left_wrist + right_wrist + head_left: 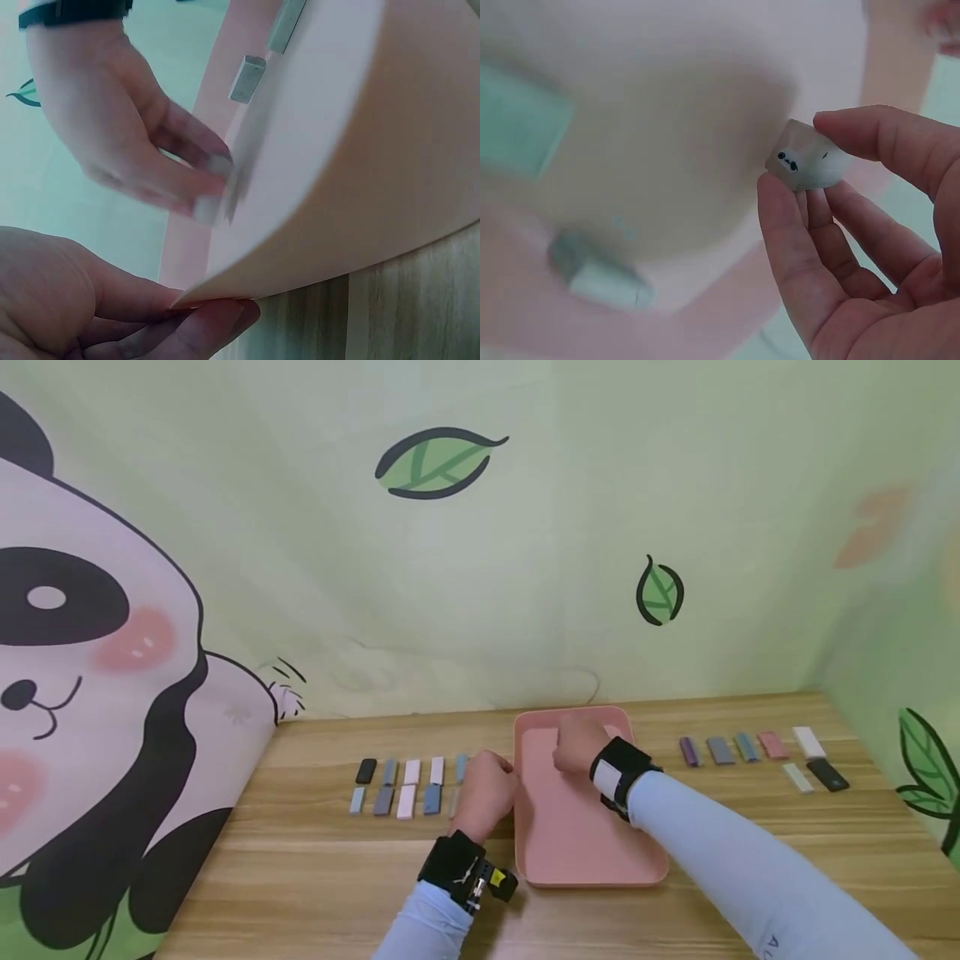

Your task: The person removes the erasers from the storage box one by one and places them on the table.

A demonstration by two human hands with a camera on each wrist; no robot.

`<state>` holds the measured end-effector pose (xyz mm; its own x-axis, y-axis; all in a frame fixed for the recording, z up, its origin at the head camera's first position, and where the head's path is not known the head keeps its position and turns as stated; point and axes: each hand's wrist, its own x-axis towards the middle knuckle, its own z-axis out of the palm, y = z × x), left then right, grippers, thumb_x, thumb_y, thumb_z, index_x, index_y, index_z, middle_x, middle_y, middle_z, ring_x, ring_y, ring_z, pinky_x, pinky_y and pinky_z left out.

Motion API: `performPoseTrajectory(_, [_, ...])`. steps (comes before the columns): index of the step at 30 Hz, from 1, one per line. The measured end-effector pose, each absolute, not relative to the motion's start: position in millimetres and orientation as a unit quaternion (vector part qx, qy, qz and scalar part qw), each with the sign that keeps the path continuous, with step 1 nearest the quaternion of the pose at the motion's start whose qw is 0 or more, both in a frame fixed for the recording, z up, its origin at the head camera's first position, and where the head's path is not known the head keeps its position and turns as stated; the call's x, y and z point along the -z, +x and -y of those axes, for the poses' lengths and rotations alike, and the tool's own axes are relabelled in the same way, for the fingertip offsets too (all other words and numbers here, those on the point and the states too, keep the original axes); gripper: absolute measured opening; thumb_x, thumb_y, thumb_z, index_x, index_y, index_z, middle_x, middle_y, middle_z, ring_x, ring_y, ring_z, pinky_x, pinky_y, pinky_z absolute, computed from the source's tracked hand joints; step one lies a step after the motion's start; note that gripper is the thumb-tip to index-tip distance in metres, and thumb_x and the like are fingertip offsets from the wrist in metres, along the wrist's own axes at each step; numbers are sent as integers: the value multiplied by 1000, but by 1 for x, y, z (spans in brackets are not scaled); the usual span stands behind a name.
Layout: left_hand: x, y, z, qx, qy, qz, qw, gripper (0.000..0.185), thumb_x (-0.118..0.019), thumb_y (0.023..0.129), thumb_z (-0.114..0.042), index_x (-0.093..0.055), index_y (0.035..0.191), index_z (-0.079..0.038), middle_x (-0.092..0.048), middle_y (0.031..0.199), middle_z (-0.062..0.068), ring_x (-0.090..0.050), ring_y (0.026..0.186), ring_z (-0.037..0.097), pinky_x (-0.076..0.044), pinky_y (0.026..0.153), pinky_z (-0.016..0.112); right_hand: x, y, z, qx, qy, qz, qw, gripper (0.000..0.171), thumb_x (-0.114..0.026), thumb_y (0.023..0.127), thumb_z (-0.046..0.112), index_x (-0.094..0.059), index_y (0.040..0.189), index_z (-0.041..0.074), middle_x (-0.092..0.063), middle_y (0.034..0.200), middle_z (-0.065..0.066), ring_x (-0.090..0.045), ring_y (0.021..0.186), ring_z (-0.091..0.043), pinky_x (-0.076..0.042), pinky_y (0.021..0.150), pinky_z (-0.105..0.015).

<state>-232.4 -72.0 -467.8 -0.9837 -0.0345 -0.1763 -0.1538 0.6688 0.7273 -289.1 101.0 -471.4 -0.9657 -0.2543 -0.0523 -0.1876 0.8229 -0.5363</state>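
In the head view a pink tray [577, 827] lies on the wooden table. My left hand [486, 789] is at its left edge, and in the left wrist view its thumb and fingers pinch the tray's rim. Over the tray's far end is my right hand [581, 745]. Between thumb and fingers it pinches a small whitish block [804, 157] with dark marks on one face, seen in the right wrist view. Two more pale blocks, a larger one [517, 120] and a smaller one [604, 281], appear in the tray there, both blurred.
Left of the tray, small flat blocks form two rows, including a black one [366, 771] and a blue one [432, 799]. More lie to the right, among them a pink one [772, 745] and a black one [827, 774]. A printed cloth [525, 593] hangs behind the table.
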Motion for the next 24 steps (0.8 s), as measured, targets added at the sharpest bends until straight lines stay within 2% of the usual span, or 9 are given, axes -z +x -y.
performPoseTrajectory(3, [471, -233, 71, -399, -51, -913, 69, 30, -55, 85, -9, -58, 56, -6, -38, 48, -2, -39, 40, 15, -27, 37, 26, 450, -278, -118, 271, -125, -954, 41, 43, -59, 78, 10, -32, 45, 17, -18, 47, 8, -16, 42, -10, -15, 42, -24])
performPoseTrajectory(7, [471, -233, 71, -391, -49, -917, 67, 29, -54, 86, -11, -62, 59, -5, -43, 50, 0, -43, 42, 15, -31, 38, 25, 427, -265, -146, 291, -100, -951, 24, 45, -61, 82, 14, -32, 47, 17, -20, 48, 7, -21, 41, -9, -18, 42, -24])
performPoseTrajectory(10, [471, -233, 71, -389, -53, -917, 71, 27, -55, 87, -12, -63, 62, -5, -47, 53, 1, -46, 44, 16, -32, 39, 25, 420, -258, -173, 299, -74, -951, 13, 35, -61, 83, 14, -45, 52, 11, -30, 51, 4, -32, 45, -11, -26, 44, -24])
performPoseTrajectory(13, [470, -233, 71, -392, -59, -915, 79, 25, -55, 88, -13, -66, 67, -5, -51, 56, 2, -49, 47, 17, -34, 40, 26, 419, -251, -204, 293, -45, -955, 8, 18, -61, 82, 16, -64, 71, 3, -51, 59, -2, -47, 50, -14, -37, 48, -26])
performPoseTrajectory(14, [470, -232, 71, -394, -60, -914, 81, 24, -55, 88, -13, -67, 68, -5, -52, 57, 2, -50, 47, 17, -35, 41, 26, 418, -248, -215, 288, -35, -957, 9, 19, -61, 82, 18, -68, 81, 0, -58, 66, -5, -52, 55, -15, -40, 51, -27])
performPoseTrajectory(17, [470, -232, 72, -395, -56, -913, 81, 25, -54, 87, -12, -65, 66, -5, -50, 56, 2, -49, 47, 17, -35, 41, 26, 418, -240, -248, 279, -9, -960, 12, 31, -61, 83, 22, -67, 99, -4, -67, 87, -17, -60, 68, -22, -47, 59, -32])
performPoseTrajectory(20, [471, -232, 71, -394, -46, -915, 72, 26, -54, 87, -11, -63, 63, -6, -47, 54, 1, -48, 46, 16, -34, 40, 26, 419, -231, -279, 261, 6, -965, -10, 35, -61, 82, 24, -67, 100, -5, -67, 96, -22, -61, 77, -26, -48, 63, -35])
performPoseTrajectory(24, [471, -232, 70, -394, -41, -916, 66, 26, -54, 86, -11, -63, 62, -5, -46, 52, 0, -47, 45, 17, -32, 39, 26, 427, -218, -312, 243, 21, -969, -48, 33, -63, 78, 22, -69, 93, -7, -67, 93, -25, -63, 76, -31, -47, 58, -35])
